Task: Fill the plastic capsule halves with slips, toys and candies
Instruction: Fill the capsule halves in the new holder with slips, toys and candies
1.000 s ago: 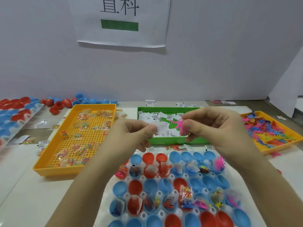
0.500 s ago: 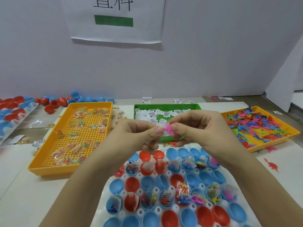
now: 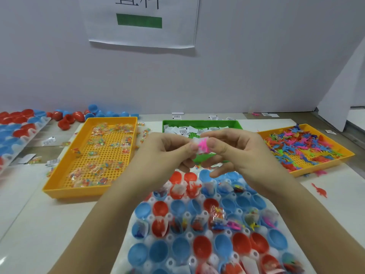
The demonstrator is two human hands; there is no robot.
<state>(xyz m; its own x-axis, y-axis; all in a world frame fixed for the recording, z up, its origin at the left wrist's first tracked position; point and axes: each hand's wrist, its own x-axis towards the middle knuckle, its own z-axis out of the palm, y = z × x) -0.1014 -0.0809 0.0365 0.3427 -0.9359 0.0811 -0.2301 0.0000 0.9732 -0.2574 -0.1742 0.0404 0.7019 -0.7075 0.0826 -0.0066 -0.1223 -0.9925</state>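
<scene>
left hand [image 3: 169, 149]: fingers curled, thumb and forefinger pinching the left edge of the slip [image 3: 197, 139].
right hand [image 3: 237, 149]: curled as well, thumb and forefinger pinching the pink toy [image 3: 203, 146] against the slip; the lower fingers hang loose, and we see nothing in them.
slip and toy: held together between the two thumbs in mid air at centre, above the far edge of the rack [image 3: 189, 236] and in front of the green tray [image 3: 201, 122] at 12 o'clock.
halves [image 3: 158, 252]: red and blue, seated in the white rack at 6 o'clock; several hold fillings, many look empty.
supplies: candies [image 3: 98, 139] in the candy tray [image 3: 110, 119] at 10 o'clock, more slips in the green tray, toys in the toy tray [image 3: 325, 169] at 2 o'clock.
step, as we judge it: pairing the slip with the toy before both go into one half.
doing it well: we would fold the slip snugly round the toy so the two travel as one, keep both pinches until it holds, then pick a half that is plainly empty.
release: we would lower the bundle right into the cup before letting go, since light paper may spring open or flutter into a neighbouring half.
risk: the toy's thin limbs could snag the slip and drag it back out.
</scene>
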